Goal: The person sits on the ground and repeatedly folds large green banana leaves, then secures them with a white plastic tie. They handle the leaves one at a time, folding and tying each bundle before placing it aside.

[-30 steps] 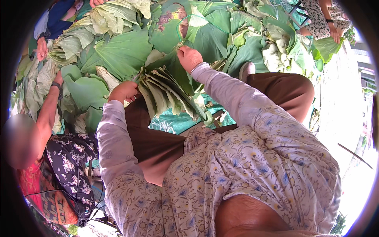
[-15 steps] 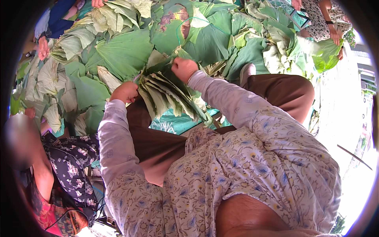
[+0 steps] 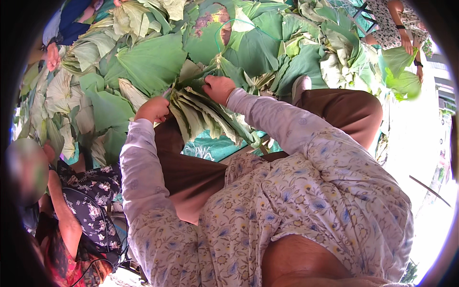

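Observation:
A thick bundle of folded lotus leaves (image 3: 204, 115), green outside and pale within, hangs between my knees. My right hand (image 3: 220, 89) is closed at the bundle's upper right, its fingertips pinching a leaf edge. Beside the bundle's upper left, my left hand (image 3: 153, 110) is closed with the thumb side toward the leaves. A thin pale piece shows at its fingertips, too small to name. Just beyond my hands lies a broad green lotus leaf (image 3: 150, 64).
Loose lotus leaves (image 3: 251, 50) lie heaped ahead, with a thin green cord (image 3: 253, 26) across them. A co-worker's hand (image 3: 52, 57) is at the far left; another person's hand (image 3: 407, 44) is near leaves at the far right. Someone sits close on my left in a dark patterned garment (image 3: 91, 210).
My right hand has moved slightly left and down, and the leaf edge under it has dropped. My left hand has barely shifted. Leaves at the far right have moved down.

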Demonstrator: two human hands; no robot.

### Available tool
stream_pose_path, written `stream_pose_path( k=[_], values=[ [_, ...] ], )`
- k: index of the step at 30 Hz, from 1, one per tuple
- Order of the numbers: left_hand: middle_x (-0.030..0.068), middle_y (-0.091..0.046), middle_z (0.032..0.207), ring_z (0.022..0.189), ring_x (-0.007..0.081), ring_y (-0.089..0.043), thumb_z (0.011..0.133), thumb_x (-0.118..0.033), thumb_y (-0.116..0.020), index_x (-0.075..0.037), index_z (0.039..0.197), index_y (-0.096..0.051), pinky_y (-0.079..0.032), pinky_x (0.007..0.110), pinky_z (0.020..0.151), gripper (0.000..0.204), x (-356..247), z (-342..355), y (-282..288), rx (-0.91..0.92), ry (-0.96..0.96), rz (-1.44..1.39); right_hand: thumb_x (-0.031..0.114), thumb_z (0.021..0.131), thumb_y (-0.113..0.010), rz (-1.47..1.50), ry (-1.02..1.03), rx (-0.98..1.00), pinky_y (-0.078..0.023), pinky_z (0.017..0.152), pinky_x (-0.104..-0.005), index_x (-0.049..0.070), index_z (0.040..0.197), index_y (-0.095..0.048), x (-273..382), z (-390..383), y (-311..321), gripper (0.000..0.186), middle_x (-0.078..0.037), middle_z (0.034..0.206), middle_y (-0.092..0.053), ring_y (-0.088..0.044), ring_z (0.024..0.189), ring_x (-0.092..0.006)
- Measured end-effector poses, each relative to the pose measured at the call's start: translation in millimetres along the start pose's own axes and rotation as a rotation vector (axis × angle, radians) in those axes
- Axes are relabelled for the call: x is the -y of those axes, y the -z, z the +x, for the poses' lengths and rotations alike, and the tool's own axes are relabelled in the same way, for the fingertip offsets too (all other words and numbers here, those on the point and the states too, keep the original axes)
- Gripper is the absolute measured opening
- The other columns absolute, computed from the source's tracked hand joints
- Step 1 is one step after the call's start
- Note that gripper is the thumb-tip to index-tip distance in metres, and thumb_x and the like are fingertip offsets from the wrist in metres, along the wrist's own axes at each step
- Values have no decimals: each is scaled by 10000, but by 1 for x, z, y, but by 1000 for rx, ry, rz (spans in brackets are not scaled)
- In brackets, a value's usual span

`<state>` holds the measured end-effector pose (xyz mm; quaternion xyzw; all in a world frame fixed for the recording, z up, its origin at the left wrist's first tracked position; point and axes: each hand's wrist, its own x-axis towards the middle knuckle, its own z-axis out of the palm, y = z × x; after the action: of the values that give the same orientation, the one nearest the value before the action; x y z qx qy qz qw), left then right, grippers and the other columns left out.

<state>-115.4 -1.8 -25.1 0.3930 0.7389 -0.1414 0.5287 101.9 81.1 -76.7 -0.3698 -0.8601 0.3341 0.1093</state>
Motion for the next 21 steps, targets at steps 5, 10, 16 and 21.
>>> stream_pose_path(
  k=[5,10,16,21],
  values=[
    [79,-558,662,552,155,-576,709,-44,-472,-15,808,-514,-452,280,460,111,5,6,2,5,-78,-47,256,742,-501,-55,-103,-245,-447,613,-421,52,803,-510,-25,12,34,213,-163,713,-577,-557,665,-342],
    [74,-569,672,560,145,-577,698,-57,-491,-20,820,-533,-442,269,457,134,-1,5,2,5,-19,-11,446,779,-473,-41,-55,-157,-442,588,-408,53,758,-531,-3,-13,31,398,-152,694,-584,-570,662,-317],
    [69,-566,671,562,144,-574,699,-47,-474,-26,812,-543,-431,268,453,134,-4,-5,2,8,-24,-4,503,767,-435,-235,3,340,-443,635,-401,53,788,-560,43,-12,36,467,-156,741,-587,-572,719,-313],
    [89,-584,635,532,166,-588,685,-20,-454,5,754,-542,-458,275,432,114,-4,-4,4,-14,-50,-17,475,753,-457,-92,-55,265,-442,677,-404,47,824,-572,40,-5,21,449,-161,785,-595,-570,755,-325]
  ],
)
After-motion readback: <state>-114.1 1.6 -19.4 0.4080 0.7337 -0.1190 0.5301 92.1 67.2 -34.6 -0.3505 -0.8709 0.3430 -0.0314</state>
